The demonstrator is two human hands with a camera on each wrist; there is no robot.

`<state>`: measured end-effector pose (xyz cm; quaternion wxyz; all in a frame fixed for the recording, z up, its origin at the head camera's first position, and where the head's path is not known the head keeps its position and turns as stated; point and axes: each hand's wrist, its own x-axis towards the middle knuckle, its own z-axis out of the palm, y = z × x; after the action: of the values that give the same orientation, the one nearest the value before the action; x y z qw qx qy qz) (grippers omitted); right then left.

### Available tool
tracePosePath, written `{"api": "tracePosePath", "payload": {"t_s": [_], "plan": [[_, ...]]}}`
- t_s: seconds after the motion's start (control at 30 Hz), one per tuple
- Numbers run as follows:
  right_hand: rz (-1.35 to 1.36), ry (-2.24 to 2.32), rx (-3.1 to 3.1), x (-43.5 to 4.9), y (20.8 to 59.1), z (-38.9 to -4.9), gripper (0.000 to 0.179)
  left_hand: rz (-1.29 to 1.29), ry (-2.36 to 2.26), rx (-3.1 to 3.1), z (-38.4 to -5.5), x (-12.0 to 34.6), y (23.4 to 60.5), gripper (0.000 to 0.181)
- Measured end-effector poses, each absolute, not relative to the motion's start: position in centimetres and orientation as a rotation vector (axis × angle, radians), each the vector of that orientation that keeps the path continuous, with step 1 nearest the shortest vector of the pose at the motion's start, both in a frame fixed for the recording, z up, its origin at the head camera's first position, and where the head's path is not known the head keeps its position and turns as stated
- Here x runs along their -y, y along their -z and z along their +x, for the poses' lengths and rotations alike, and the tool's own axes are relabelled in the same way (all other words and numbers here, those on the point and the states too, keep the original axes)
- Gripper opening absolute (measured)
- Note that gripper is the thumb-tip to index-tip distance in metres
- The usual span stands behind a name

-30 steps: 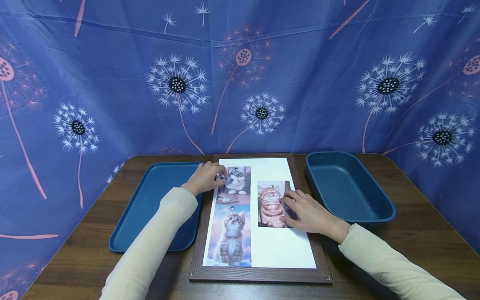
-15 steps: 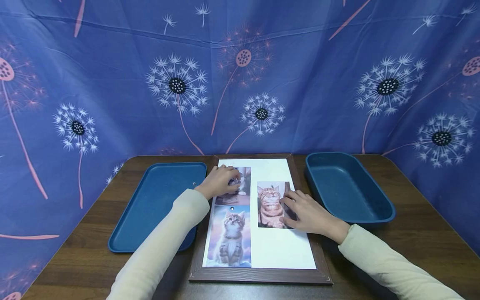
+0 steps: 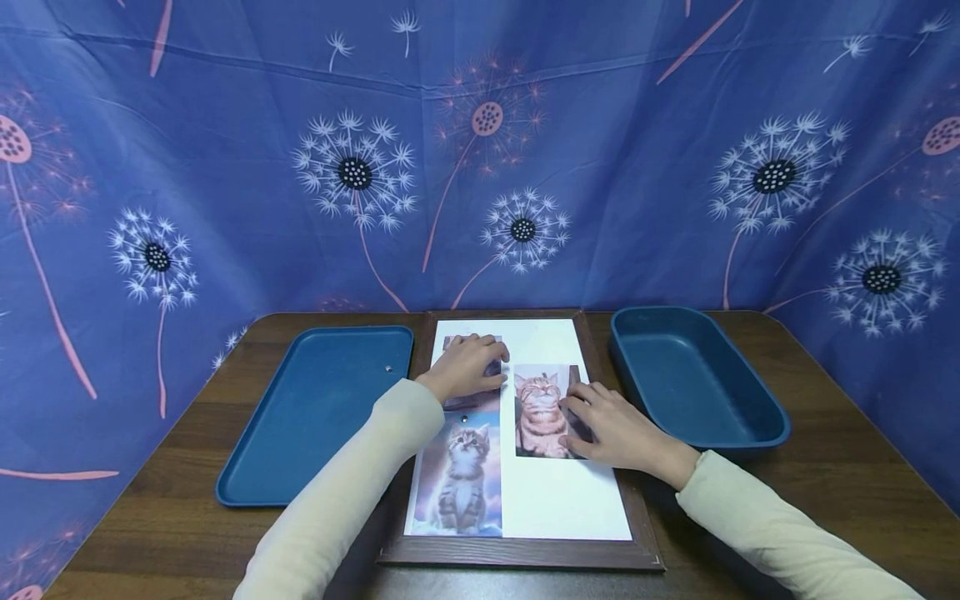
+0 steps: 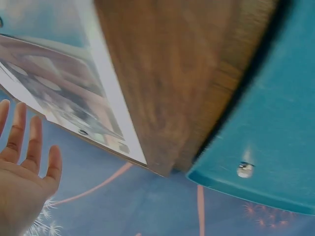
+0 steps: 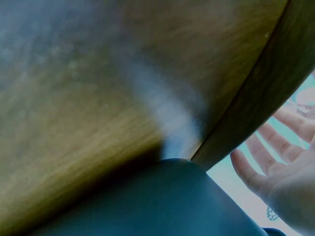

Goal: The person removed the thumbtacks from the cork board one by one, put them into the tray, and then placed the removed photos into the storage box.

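A white board (image 3: 570,500) with a brown frame lies on the table. On its right half is a striped ginger cat photo (image 3: 538,417); my right hand (image 3: 626,429) rests fingertips and thumb on that photo's right side. Over the grey-and-white cat photo (image 3: 480,403) at the upper left hovers my left hand (image 3: 467,367), fingers bent a little toward the ginger cat photo. I cannot tell whether its fingertips hold anything. In the left wrist view, a small round magnet (image 4: 82,132) sits on the photo below that hand. A second magnet (image 3: 464,419) tops the kitten photo (image 3: 462,487).
To the left of the board lies a flat blue tray (image 3: 307,417) carrying one shiny magnet (image 3: 388,368). A deeper blue bin (image 3: 693,375) stands to the right. Behind the wooden table (image 3: 825,450) hangs a blue curtain (image 3: 637,200) with dandelions.
My left hand has moved right from the tray's edge across the grey-and-white cat photo, uncovering a magnet on the tray. My right hand has stayed on the ginger cat photo.
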<state>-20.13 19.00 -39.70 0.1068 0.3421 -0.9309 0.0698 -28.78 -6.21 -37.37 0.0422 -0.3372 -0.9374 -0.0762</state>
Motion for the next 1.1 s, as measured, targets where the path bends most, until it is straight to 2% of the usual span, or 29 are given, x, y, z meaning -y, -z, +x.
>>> {"api": "tracePosePath", "payload": {"t_s": [0.43,1.1], "plan": [[1.012,-0.185,2.73,-19.0,39.8,-20.3,0.047,-1.065,0.167,2.912,-28.7,3.9,37.5,0.04],[1.012,-0.18,2.726,-18.9,39.6,-20.2,0.046,-1.031,0.072,2.949,-28.7,2.6,37.8,0.041]]}}
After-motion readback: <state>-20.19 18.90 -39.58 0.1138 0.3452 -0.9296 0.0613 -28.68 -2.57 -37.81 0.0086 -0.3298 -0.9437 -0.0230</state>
